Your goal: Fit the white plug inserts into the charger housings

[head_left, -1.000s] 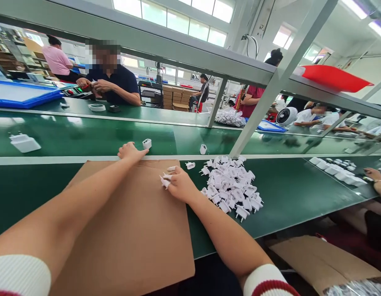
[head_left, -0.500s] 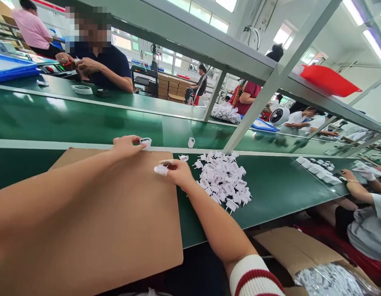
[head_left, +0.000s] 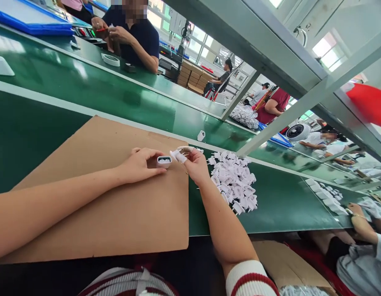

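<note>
My left hand [head_left: 145, 165] is closed around a small white charger housing [head_left: 163, 162], its hollow end facing right. Just across from it, my right hand [head_left: 195, 162] pinches a white plug piece [head_left: 178, 156] between thumb and fingers, with a small gap between the two parts. Both hands are over a brown cardboard sheet [head_left: 116, 209] on the green bench. To the right of my right hand lies a heap of white plug pieces [head_left: 233, 179] with metal pins. Another white housing [head_left: 201, 135] stands on the green strip beyond the sheet.
A grey metal frame post [head_left: 270, 123] slants up from the bench to an overhead shelf. Across the green line a co-worker [head_left: 131, 37] handles small parts. Farther right are rows of white pieces [head_left: 326, 196] and another person's hand [head_left: 355, 209]. An open carton [head_left: 286, 263] stands below.
My left hand has brought the housing from the far edge back over the cardboard, turning its hollow end rightward. The plug piece in my right hand now faces it. The view has tilted.
</note>
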The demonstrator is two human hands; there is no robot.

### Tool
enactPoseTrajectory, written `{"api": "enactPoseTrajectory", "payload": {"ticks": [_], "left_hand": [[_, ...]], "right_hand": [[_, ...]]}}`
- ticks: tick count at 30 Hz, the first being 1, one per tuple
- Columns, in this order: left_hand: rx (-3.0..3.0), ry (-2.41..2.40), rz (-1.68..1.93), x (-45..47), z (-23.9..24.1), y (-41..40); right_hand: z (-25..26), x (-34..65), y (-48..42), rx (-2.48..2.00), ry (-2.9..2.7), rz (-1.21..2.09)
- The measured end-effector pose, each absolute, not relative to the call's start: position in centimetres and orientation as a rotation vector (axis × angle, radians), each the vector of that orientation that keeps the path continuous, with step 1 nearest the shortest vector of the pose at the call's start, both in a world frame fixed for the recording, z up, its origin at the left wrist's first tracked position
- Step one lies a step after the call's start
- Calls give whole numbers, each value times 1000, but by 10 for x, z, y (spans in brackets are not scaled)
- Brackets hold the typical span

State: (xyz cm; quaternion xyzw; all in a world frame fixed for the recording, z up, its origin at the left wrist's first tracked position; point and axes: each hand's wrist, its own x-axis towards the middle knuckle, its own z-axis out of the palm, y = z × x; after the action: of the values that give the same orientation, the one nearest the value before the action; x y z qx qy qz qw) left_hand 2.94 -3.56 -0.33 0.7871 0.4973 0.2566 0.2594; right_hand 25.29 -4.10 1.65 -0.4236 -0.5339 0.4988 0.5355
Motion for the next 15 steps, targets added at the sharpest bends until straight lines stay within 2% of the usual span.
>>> {"api": "enactPoseTrajectory", "payload": {"ticks": [7,12,15], "left_hand": [[2148,1246,703,28,-8,-35],[2131,1202,728,27,-13,-31],[2123,1188,756,27,-16,-30]], "right_hand": [[16,250,-47,-978,-1443,1140],[18,245,-57,-1068,-1714,658],[19,243,-59,-1055,-1833,478]]}}
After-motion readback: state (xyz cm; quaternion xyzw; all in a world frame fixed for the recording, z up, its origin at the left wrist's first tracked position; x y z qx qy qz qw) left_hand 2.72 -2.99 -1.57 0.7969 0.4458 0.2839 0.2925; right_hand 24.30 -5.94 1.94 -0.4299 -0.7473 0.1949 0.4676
